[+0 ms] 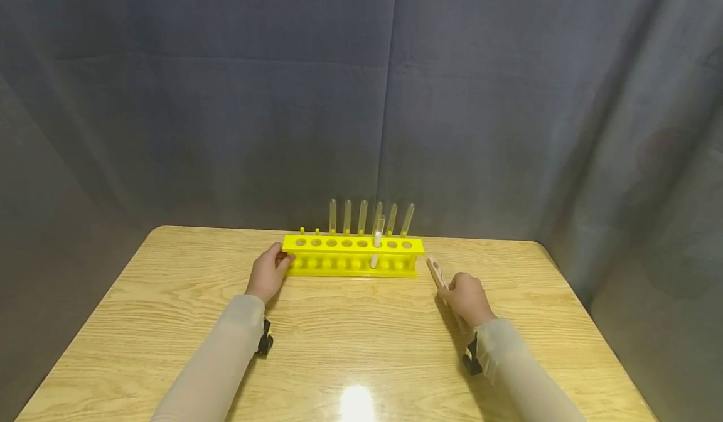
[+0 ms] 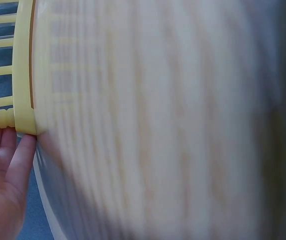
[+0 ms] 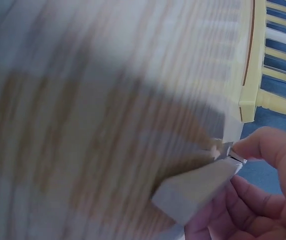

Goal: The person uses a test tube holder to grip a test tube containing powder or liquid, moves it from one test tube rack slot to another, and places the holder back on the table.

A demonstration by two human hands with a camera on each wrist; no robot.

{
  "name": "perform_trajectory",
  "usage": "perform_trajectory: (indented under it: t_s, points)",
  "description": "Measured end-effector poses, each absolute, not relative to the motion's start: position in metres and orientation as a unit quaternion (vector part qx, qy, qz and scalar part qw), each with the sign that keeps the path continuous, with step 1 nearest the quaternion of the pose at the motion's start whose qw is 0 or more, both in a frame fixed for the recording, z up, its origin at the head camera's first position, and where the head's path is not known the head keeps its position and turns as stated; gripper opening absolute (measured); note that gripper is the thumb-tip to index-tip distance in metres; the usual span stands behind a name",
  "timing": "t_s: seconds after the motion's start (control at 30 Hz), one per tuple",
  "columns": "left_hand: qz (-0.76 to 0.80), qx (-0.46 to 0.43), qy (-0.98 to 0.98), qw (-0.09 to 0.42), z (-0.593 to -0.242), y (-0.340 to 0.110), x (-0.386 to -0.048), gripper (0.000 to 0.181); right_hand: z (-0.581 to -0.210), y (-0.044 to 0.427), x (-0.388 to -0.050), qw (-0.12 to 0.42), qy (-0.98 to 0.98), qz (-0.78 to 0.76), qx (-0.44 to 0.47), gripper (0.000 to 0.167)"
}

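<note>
A yellow test tube rack [image 1: 350, 274] stands at the far middle of the table. One clear test tube [image 1: 377, 240] with white contents sits in a hole right of the rack's middle. My left hand [image 1: 268, 273] grips the rack's left end; in the left wrist view its fingers [image 2: 18, 160] touch the end post and base corner. Right of the rack, my right hand [image 1: 467, 297] holds a wooden test tube clamp [image 1: 436, 271], pointing toward the back. Thumb and fingers pinch the clamp [image 3: 195, 192] in the right wrist view, close to its metal spring.
Several empty clear tubes [image 1: 347, 216] stand upside down on pegs along the rack's back. Two pegs at the left, including a short yellow peg [image 1: 302, 230], are bare. A grey curtain [image 1: 271, 127] hangs behind the wooden table [image 1: 339, 334].
</note>
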State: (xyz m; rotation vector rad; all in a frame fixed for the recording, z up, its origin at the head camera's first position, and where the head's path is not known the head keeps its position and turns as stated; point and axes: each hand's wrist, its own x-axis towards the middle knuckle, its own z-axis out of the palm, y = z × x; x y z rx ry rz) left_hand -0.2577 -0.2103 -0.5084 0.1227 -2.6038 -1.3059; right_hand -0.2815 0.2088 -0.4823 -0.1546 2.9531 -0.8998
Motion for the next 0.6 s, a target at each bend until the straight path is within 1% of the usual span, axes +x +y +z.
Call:
perform_trajectory:
  t_s: [0.1,0.3,0.6]
  points:
    - [-0.448,0.043,-0.887,0.109,-0.507,-0.211,-0.257,0.016,-0.482,0.209,-0.283,0.020,0.953,-0.299,-0.048,0.017]
    - [-0.451,0.048,-0.885,0.101,-0.504,-0.210,-0.256,0.017,-0.476,0.210,-0.285,-0.004,0.956,-0.289,-0.051,0.019]
    - [-0.444,0.044,-0.889,0.108,-0.507,-0.210,-0.256,0.016,-0.469,0.213,-0.283,-0.030,0.955,-0.289,-0.061,0.019]
